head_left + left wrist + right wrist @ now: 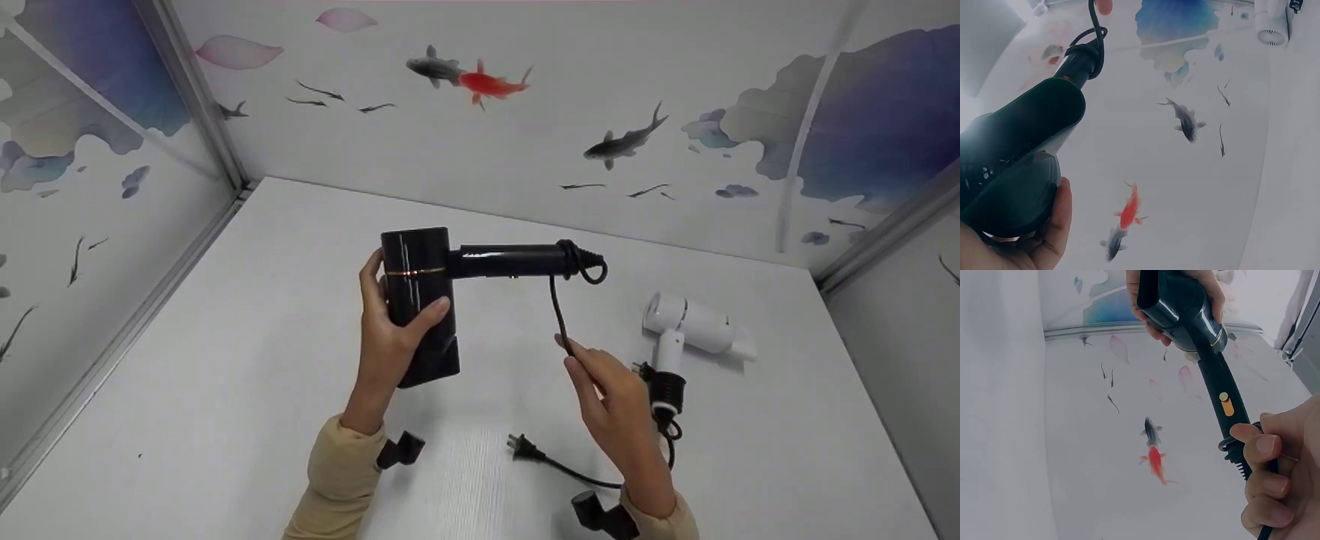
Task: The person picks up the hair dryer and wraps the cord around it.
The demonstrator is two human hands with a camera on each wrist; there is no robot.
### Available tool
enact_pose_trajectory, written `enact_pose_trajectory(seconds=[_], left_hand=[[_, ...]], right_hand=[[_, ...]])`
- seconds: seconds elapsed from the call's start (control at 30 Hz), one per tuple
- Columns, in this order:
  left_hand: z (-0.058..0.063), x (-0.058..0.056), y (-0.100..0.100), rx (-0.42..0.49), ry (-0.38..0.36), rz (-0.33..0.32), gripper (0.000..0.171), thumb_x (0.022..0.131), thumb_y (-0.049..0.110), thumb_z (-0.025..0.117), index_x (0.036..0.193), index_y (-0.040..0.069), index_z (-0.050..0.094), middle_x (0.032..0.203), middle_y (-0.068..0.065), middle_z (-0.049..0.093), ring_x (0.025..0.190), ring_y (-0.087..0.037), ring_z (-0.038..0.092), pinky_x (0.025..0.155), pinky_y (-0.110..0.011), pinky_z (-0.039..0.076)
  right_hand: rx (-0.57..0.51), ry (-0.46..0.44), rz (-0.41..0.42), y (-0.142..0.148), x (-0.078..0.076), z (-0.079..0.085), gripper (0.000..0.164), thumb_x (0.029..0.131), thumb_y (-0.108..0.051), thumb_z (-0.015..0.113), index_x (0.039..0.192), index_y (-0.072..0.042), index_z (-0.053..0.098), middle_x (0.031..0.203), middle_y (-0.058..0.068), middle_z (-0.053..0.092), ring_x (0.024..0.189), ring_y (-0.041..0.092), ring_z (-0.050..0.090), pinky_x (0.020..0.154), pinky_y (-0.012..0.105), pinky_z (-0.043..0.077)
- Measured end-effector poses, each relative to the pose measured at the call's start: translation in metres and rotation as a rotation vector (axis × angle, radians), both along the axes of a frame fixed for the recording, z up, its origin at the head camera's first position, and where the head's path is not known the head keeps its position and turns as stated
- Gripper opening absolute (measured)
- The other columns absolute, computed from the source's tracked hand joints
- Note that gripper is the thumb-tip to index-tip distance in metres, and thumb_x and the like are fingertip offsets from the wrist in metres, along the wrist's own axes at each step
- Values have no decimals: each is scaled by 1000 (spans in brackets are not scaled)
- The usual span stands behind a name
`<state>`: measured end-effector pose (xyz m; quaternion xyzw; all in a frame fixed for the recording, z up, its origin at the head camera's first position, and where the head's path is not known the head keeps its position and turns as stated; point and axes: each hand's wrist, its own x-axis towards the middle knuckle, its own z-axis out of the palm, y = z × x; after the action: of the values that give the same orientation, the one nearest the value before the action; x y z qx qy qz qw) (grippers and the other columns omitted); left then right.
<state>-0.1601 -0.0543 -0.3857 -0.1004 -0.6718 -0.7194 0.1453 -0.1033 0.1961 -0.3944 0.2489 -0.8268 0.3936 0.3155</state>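
My left hand (391, 334) grips a black hair dryer (420, 300) by its barrel, thumb across the front, above the white table. The dryer's handle (506, 260) points right, and a gold-coloured switch (1226, 405) shows on it in the right wrist view. Black power cord (559, 311) is looped round the handle's end and hangs down to my right hand (615, 397). The right thumb and fingers pinch that cord. Near the right forearm, a plug (525, 448) at the end of a black cord lies over the table.
On the right of the table (225, 360) lies a white hair dryer (694, 326), its black cord bundled (666, 391) round the handle. White panels printed with fish (491, 82) and petals enclose the table at the back and sides.
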Motion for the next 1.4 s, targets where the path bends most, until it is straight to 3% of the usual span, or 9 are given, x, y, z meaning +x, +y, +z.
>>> enact_pose_trajectory(seconds=[0.13, 0.4, 0.53, 0.7, 1.17, 1.4], left_hand=[[-1, -1, 1, -48, 14, -5, 89, 79, 16, 69, 147, 18, 13, 117, -13, 49, 96, -23, 60, 78, -35, 54], [-2, 0, 2, -118, 0, -30, 88, 80, 17, 70, 147, 19, 14, 114, -15, 50, 89, -24, 64, 73, -35, 55], [-2, 0, 1, -159, -14, -53, 89, 80, 20, 71, 147, 20, 14, 111, -14, 52, 88, -23, 64, 73, -34, 55], [-4, 0, 2, -216, -30, -88, 90, 79, 23, 73, 147, 23, 14, 109, -10, 53, 91, -21, 62, 76, -35, 54], [-4, 3, 11, -342, -97, -339, 88, 79, 31, 72, 146, 31, 15, 109, -9, 53, 91, -20, 61, 77, -35, 53], [-3, 7, 15, -373, -142, -415, 90, 78, 34, 73, 146, 32, 15, 115, -8, 52, 93, -21, 60, 78, -36, 52]], right_hand=[[0, 19, -58, 2, 0, 0, 29, 79, 9, 65, 106, 0, 69, 68, 0, 56, 64, 8, 39, 55, 17, 32], [-64, 59, -78, 6, 1, 5, 24, 73, 9, 70, 96, 1, 72, 66, 1, 47, 66, 11, 38, 61, 19, 31], [-84, 129, -90, 11, 0, 8, 13, 81, -6, 69, 92, 1, 73, 66, 3, 48, 67, 14, 40, 67, 22, 30], [-64, 172, -111, 18, 1, 10, 23, 89, -21, 62, 90, 0, 72, 68, 4, 49, 70, 13, 41, 69, 20, 31], [-103, 181, -228, 42, -1, 11, 24, 89, -20, 60, 82, 2, 67, 65, 6, 45, 65, 11, 33, 68, 22, 22], [-119, 179, -249, 49, -1, 14, 23, 89, -17, 60, 80, 3, 65, 62, 6, 40, 66, 9, 31, 67, 20, 23]])
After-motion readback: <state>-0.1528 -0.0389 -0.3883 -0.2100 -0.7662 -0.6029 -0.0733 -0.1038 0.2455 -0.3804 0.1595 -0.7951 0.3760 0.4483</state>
